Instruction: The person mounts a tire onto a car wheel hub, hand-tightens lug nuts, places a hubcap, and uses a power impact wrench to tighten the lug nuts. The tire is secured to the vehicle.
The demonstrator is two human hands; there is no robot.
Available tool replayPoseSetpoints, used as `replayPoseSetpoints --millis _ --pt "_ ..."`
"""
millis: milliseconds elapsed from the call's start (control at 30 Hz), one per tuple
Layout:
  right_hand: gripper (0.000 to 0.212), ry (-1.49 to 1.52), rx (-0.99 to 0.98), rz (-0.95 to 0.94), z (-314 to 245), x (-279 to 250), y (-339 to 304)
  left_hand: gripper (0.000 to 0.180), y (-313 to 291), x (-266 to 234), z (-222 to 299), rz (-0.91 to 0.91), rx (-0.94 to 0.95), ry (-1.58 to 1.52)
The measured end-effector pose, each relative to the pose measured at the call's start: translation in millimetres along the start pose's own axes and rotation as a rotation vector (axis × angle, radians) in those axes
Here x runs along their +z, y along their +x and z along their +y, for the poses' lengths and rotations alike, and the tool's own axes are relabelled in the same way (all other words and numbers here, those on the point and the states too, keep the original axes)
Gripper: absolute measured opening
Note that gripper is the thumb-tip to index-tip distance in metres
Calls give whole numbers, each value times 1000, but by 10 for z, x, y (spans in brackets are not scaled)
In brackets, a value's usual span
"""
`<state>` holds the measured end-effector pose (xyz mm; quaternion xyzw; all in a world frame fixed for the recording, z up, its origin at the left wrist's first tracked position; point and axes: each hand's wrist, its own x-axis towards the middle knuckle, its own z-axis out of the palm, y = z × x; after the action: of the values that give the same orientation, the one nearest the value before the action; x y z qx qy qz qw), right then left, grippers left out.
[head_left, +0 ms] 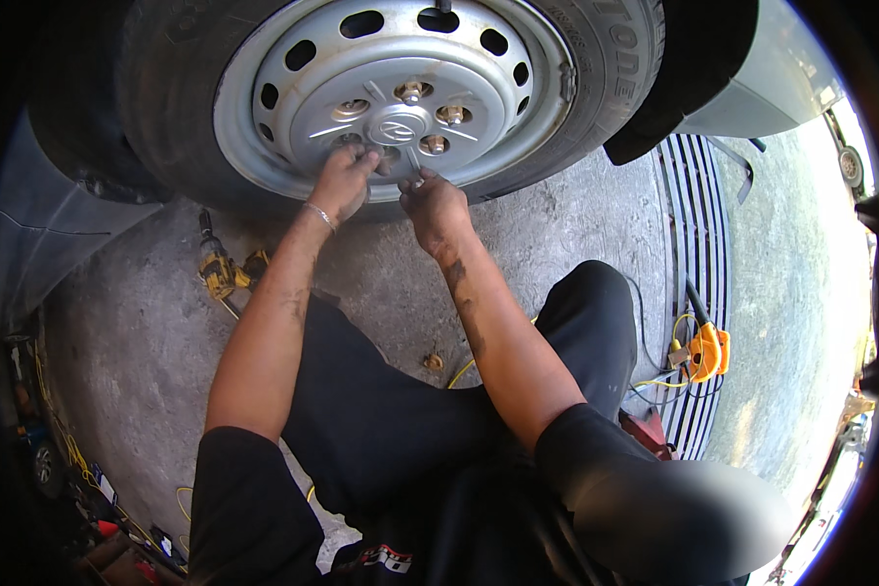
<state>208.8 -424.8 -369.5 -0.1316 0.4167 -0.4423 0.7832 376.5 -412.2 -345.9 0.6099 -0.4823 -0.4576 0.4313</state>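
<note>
A silver steel wheel (pixel 527 166) with a black tire (pixel 181 107) fills the top of the head view. Brassy lug nuts (pixel 413 93) show in holes of its round silver center cover (pixel 322 125). At the cover's lower left, my left hand (pixel 345 183) has its fingers bent together against the cover; what they grip, if anything, is hidden. Just right of it, my right hand (pixel 436 210) is closed around a thin metal rod-like tool (pixel 414 164) pointing up at the cover's lower edge. Most of that tool is hidden in my fist.
A yellow and black power tool (pixel 223 273) lies on the concrete floor (pixel 156 342) left of my forearm. Between my knees sits a small brownish piece (pixel 433 361) near a yellow hose (pixel 462 372). On the right, an orange tool (pixel 708 352) rests by a floor grate (pixel 698 234).
</note>
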Motion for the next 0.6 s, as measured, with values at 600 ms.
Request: replayPoseSetpoints --millis 600 --pt "41 -60 -181 67 330 110 -141 21 -50 32 92 35 -2 -80"
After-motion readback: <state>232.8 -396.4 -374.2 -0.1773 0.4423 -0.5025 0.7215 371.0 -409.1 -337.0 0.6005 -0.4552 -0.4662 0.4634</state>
